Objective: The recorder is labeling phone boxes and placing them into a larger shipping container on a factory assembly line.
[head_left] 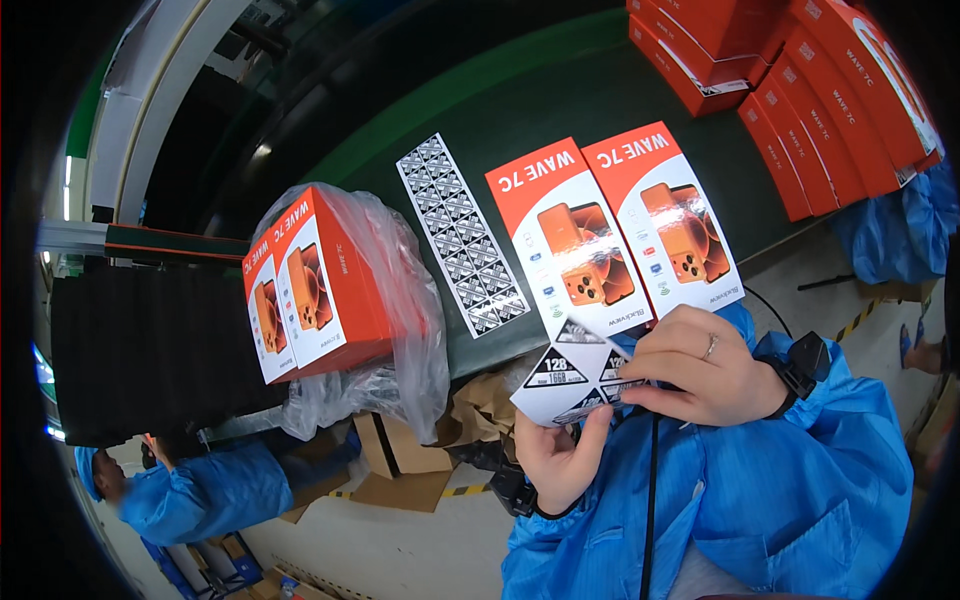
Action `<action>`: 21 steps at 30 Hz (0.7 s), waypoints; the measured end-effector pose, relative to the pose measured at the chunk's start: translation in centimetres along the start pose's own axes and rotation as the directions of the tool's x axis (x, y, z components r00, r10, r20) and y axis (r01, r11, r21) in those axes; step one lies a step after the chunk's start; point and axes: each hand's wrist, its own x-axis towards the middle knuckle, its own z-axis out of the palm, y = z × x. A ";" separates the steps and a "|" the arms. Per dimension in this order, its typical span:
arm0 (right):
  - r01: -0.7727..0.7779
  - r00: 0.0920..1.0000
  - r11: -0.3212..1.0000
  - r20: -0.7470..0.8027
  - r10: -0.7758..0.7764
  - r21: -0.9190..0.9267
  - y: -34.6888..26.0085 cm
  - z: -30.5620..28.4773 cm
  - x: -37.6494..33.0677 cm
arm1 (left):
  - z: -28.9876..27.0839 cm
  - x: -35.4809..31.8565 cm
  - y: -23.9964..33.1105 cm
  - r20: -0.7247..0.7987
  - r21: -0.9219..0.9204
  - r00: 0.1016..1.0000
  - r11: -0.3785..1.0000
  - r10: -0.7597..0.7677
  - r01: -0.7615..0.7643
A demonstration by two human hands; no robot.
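Between my hands is a small white sticker sheet [545, 402] printed with black triangular labels, bent upward at its far edge. My left hand [562, 455] grips its lower edge between thumb and fingers. The fingers of my right hand [695, 372] pinch at the sheet's right side; whether a label is peeled there I cannot make out. Just beyond lie two red and white phone boxes side by side, the left box [570, 240] and the right box [665, 215], printed faces up. A long sheet of black and white labels [462, 235] lies flat to their left.
More phone boxes [300, 285] stand in a clear plastic bag [415, 330] at the left of the dark green table [400, 135]. Stacked red boxes [820, 120] fill the far right. A cardboard box [400, 465] sits below the table edge. Another person in blue [215, 490] is at lower left.
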 end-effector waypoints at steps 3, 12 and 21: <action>-0.024 0.998 0.997 0.066 0.020 0.069 -0.1 0.2 0.3 | -0.6 0.0 0.0 -0.008 -0.033 1.000 0.999 -0.025 0.025; -0.221 0.931 0.957 0.331 0.151 0.186 0.4 0.4 2.5 | -1.5 -0.2 -1.2 -0.130 0.231 0.987 0.971 0.093 -0.061; -0.183 0.885 0.971 0.456 0.095 0.153 -0.1 1.3 5.0 | -3.0 0.0 -1.0 -0.226 0.716 0.926 0.696 0.303 -0.053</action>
